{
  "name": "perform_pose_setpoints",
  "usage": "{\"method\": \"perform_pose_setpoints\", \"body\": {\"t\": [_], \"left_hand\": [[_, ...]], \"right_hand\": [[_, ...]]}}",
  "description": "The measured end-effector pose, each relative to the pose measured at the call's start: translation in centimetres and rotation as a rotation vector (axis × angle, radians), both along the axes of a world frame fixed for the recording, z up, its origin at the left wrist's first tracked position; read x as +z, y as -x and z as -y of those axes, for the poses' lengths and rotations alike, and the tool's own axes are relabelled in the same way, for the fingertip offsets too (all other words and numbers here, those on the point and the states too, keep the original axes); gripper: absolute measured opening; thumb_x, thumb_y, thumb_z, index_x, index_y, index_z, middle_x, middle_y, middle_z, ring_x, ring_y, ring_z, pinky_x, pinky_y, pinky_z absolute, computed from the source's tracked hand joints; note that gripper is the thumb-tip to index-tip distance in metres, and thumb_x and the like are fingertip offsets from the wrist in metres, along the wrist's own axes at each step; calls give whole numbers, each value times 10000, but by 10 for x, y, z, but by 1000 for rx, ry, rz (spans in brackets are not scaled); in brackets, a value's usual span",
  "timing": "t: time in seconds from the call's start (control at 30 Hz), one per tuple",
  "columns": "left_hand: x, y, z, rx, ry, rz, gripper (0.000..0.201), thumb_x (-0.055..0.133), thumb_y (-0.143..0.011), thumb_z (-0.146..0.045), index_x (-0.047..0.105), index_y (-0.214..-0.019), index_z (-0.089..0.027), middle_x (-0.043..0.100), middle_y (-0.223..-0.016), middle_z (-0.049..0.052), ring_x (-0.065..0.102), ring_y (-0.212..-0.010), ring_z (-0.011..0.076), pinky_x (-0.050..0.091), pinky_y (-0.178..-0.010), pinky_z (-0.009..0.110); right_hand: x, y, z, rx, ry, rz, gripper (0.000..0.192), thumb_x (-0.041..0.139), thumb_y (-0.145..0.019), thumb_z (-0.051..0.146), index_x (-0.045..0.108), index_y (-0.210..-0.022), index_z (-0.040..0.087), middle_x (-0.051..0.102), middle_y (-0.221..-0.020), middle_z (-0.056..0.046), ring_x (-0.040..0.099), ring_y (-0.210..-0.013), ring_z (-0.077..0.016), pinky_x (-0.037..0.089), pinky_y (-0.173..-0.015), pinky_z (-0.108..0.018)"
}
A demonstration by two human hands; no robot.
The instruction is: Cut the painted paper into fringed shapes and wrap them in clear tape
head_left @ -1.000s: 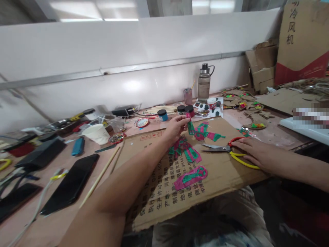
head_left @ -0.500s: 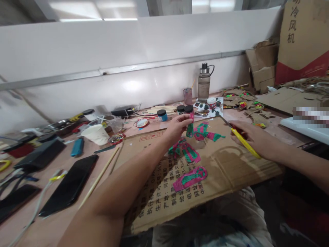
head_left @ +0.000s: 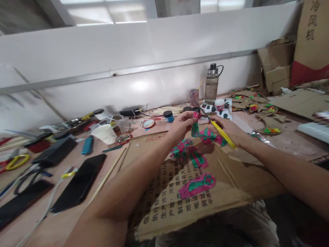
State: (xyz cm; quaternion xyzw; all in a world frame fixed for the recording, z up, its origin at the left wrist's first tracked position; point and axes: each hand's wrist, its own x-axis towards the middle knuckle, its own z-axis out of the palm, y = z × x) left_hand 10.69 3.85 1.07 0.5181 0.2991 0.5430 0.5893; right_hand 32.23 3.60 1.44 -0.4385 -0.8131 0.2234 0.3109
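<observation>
Clock read with the held strip as centre, 12 away from the person. Left hand (head_left: 186, 122) pinches a pink-and-green strip (head_left: 195, 127) at its top end, raised over the near-side cardboard sheet (head_left: 236, 187). Right hand (head_left: 227, 129), at 3, grasps yellow-handled scissors (head_left: 223, 133), blades aimed toward 11; whether they're parted can't be told, seen near edge-on. No cut visible on the strip at this moment; blade looks near it, contact unclear. Progress, judged from layout: partway. Already coloured and shaped, lying on the sheet: a rounded pink piece with a green middle (head_left: 209, 181) at 6, a smaller elongated piece (head_left: 199, 158) also at 6 but closer in, and a patterned piece (head_left: 205, 135) at 4, partly hidden by the right hand and scissors. A crumpled pink-green cluster (head_left: 181, 147) sits at 7; too jumbled to tell scraps from pieces. Apparently left: the strip in hand, not yet laid down, its outline too small to say if it's trimmed. Around on the bench (head_left: 58, 228): blue paint jar (head_left: 168, 117) at 9, bottle (head_left: 211, 91) at 1, phone (head_left: 79, 183) at 8.
</observation>
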Motion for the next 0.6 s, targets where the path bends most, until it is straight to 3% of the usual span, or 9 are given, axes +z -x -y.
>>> {"method": "perform_pose_setpoints", "body": {"t": [0.17, 0.33, 0.47, 0.6], "left_hand": [[-1, 0, 0, 27, 29, -69, 308, 862, -628, -264, 704, -878, -180, 640, -747, -21, 538, -547, 76, 431, -487, 211], [-1, -2, 2, 25, 23, -106, 261, 846, -632, -240, 698, -837, -176, 637, -734, -17, 551, -582, 76, 426, -514, 192], [1, -2, 4, 13, 25, -150, 265, 851, -636, -257, 695, -834, -174, 640, -754, -13, 562, -590, 82, 428, -520, 201], [2, -2, 7, -10, 22, -162, 263, 865, -646, -278, 689, -814, -179, 625, -726, -21, 538, -560, 80, 431, -523, 224]], "right_hand": [[1, -2, 2, 23, -37, 78, 316, 567, -899, 460, 695, -1071, 228, 773, -1034, -100, 680, -868, -277, 520, -790, -387], [5, 0, 7, 92, -45, 77, 386, 528, -910, 559, 687, -948, 210, 763, -932, -85, 654, -805, -250, 494, -718, -341], [3, -4, 6, 126, -49, 79, 451, 547, -901, 604, 693, -961, 181, 752, -911, -82, 639, -794, -236, 478, -702, -321], [-3, -13, 6, 73, -75, 119, 446, 582, -904, 598, 731, -1036, 198, 767, -928, -65, 653, -819, -231, 482, -736, -308]]}}
